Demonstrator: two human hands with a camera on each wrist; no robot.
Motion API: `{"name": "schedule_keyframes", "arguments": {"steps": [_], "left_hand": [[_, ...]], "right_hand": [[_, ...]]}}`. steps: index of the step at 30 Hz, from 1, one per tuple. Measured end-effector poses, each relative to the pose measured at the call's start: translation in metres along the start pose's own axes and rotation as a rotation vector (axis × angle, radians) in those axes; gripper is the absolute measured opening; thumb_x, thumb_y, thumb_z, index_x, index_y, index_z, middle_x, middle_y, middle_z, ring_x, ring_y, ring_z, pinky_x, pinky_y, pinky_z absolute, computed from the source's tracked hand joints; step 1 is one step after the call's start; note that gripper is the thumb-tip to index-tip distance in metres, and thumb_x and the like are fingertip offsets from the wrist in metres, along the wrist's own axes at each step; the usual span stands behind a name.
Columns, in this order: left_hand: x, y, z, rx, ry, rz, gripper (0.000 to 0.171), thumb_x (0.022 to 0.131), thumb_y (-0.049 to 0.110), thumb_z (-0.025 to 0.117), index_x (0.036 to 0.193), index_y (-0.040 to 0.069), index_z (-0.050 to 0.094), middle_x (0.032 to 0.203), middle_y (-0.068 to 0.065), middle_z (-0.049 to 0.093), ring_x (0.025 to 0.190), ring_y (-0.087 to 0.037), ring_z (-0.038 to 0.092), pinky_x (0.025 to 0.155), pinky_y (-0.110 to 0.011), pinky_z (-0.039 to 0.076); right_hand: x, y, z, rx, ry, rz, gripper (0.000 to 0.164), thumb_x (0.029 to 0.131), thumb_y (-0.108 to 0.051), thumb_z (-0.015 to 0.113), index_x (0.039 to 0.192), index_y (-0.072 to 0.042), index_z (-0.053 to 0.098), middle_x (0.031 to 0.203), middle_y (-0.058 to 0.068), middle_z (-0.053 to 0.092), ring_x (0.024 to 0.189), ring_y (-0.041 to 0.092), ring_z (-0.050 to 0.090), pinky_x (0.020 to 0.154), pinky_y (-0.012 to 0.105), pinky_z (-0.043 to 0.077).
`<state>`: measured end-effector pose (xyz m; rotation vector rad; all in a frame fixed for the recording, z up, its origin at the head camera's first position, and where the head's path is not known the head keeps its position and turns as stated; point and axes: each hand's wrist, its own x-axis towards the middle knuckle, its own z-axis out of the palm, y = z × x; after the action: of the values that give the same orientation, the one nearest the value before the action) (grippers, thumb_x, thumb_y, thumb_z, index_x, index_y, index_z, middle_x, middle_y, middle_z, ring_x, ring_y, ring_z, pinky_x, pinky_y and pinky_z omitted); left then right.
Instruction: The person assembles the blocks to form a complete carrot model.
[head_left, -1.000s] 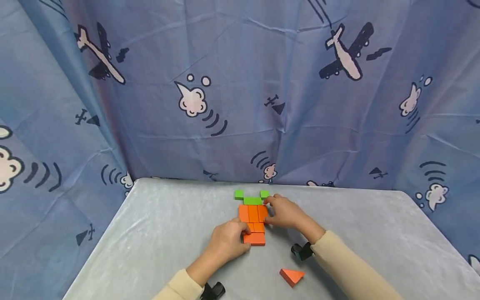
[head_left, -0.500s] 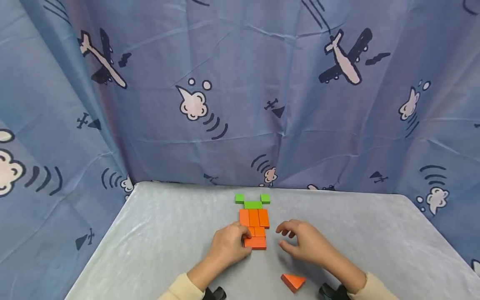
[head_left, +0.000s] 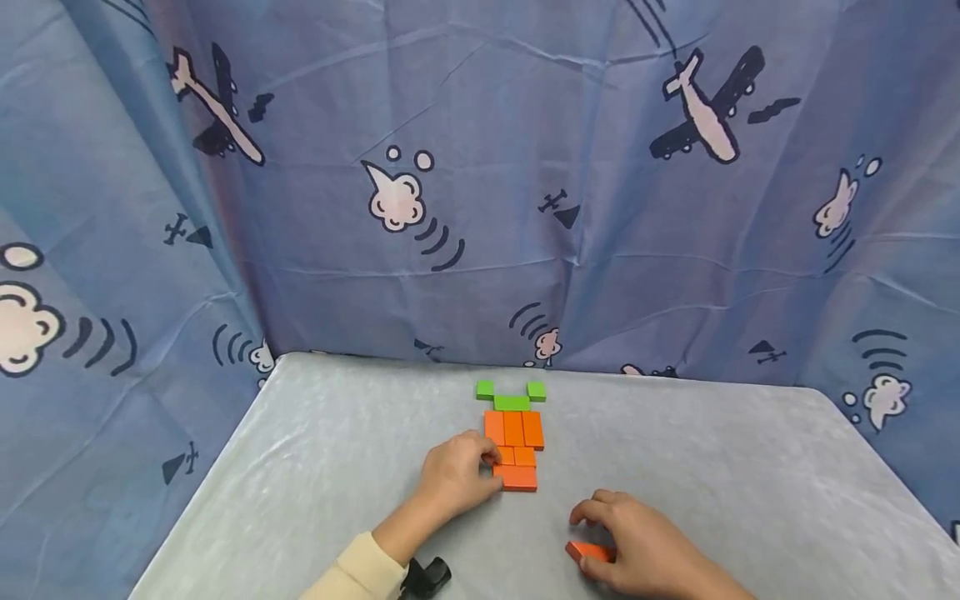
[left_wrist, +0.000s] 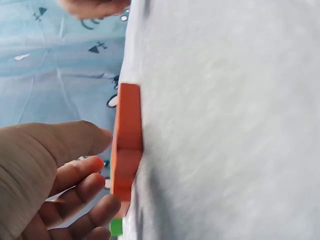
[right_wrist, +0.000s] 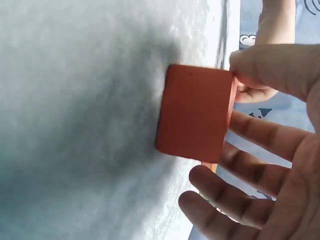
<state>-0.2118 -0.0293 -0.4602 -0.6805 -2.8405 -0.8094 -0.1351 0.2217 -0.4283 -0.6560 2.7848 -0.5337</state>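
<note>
On the table lies a flat figure of orange blocks point(head_left: 513, 429), with a green bar block point(head_left: 512, 403) and two small green blocks point(head_left: 485, 390) at its far end. My left hand point(head_left: 453, 473) rests at the figure's near left side, its thumb and fingertips right at the lower orange block point(head_left: 516, 478); its fingers are relaxed. Nearer to me, my right hand point(head_left: 637, 542) is spread over a loose orange triangular block point(head_left: 588, 552). In the right wrist view, the thumb is at a corner of this block point(right_wrist: 195, 112), and the other fingers are loosely bent beside and behind it.
A pale cloth covers the table point(head_left: 360, 425). Behind it hangs a blue curtain point(head_left: 480, 275) printed with planes and clouds. A black wrist camera point(head_left: 427, 577) sits under the left forearm.
My right hand has left the right side of the figure and come back toward me, down to the loose triangular block. My left hand has stayed by the lower orange blocks.
</note>
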Motion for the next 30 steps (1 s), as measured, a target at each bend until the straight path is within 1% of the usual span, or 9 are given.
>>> {"name": "schedule_keyframes", "arguments": {"steps": [3,6,10,13,16,20,26,28,30], "left_hand": [[0.006,-0.004,-0.005,-0.051,0.011,-0.037,0.013,0.076,0.026,0.075,0.088,0.021,0.072,0.084,0.008,0.063,0.07,-0.003,0.055,0.059,-0.022,0.043],[0.013,-0.01,-0.009,-0.109,-0.003,-0.084,0.017,0.078,0.026,0.073,0.094,0.02,0.072,0.089,0.006,0.065,0.073,-0.006,0.056,0.062,-0.024,0.044],[0.022,-0.02,-0.01,-0.191,-0.046,-0.135,0.03,0.08,0.026,0.074,0.108,0.017,0.07,0.097,0.003,0.066,0.08,-0.01,0.059,0.068,-0.027,0.047],[0.028,-0.025,-0.01,-0.249,-0.079,-0.158,0.042,0.08,0.024,0.075,0.12,0.013,0.066,0.103,0.001,0.066,0.09,-0.015,0.061,0.074,-0.032,0.049],[0.034,-0.028,-0.011,-0.287,-0.114,-0.184,0.051,0.08,0.023,0.076,0.128,0.012,0.061,0.108,-0.001,0.065,0.099,-0.019,0.06,0.08,-0.036,0.049],[0.039,-0.03,-0.009,-0.32,-0.139,-0.208,0.054,0.079,0.022,0.077,0.129,0.011,0.06,0.109,0.0,0.065,0.099,-0.018,0.059,0.081,-0.036,0.049],[0.041,-0.032,-0.004,-0.321,-0.125,-0.197,0.048,0.078,0.021,0.077,0.123,0.01,0.064,0.101,0.001,0.066,0.095,-0.016,0.059,0.079,-0.033,0.048],[0.041,-0.031,-0.003,-0.323,-0.121,-0.19,0.045,0.078,0.02,0.077,0.121,0.01,0.065,0.1,0.001,0.066,0.095,-0.017,0.059,0.08,-0.033,0.048],[0.04,-0.031,-0.002,-0.334,-0.118,-0.182,0.043,0.079,0.02,0.077,0.119,0.011,0.066,0.099,0.001,0.066,0.094,-0.017,0.06,0.079,-0.033,0.048]], "right_hand": [[-0.003,-0.002,0.001,0.005,-0.009,0.033,0.027,0.076,-0.037,0.077,0.098,-0.025,0.067,0.085,-0.017,0.055,0.072,-0.001,0.048,0.064,0.022,0.046],[-0.006,-0.005,0.002,0.035,-0.039,0.041,0.027,0.075,-0.033,0.078,0.098,-0.027,0.067,0.083,-0.017,0.054,0.071,0.0,0.048,0.063,0.022,0.046],[-0.008,-0.008,0.002,0.07,-0.093,0.044,0.025,0.075,-0.027,0.079,0.097,-0.025,0.067,0.082,-0.015,0.054,0.068,0.001,0.046,0.059,0.02,0.044],[-0.006,-0.011,0.002,0.049,-0.085,0.031,0.023,0.074,-0.024,0.08,0.094,-0.021,0.069,0.081,-0.015,0.055,0.067,0.001,0.046,0.059,0.02,0.043],[0.0,-0.016,0.002,0.034,-0.047,-0.004,0.023,0.073,-0.022,0.081,0.092,-0.019,0.069,0.08,-0.014,0.057,0.067,0.0,0.046,0.058,0.019,0.043],[0.014,-0.027,0.0,0.039,0.015,-0.074,0.022,0.073,-0.021,0.081,0.092,-0.019,0.07,0.08,-0.014,0.059,0.068,-0.001,0.048,0.059,0.018,0.045],[0.04,-0.043,0.002,-0.025,0.109,-0.213,0.02,0.073,-0.017,0.081,0.089,-0.017,0.069,0.079,-0.013,0.06,0.068,-0.002,0.048,0.06,0.016,0.044],[0.047,-0.047,0.003,-0.062,0.132,-0.243,0.021,0.072,-0.017,0.081,0.089,-0.016,0.069,0.08,-0.012,0.06,0.068,-0.001,0.046,0.06,0.015,0.043],[0.054,-0.048,0.005,-0.094,0.141,-0.252,0.022,0.071,-0.016,0.081,0.09,-0.015,0.069,0.08,-0.01,0.061,0.069,-0.001,0.045,0.059,0.016,0.041]]}}
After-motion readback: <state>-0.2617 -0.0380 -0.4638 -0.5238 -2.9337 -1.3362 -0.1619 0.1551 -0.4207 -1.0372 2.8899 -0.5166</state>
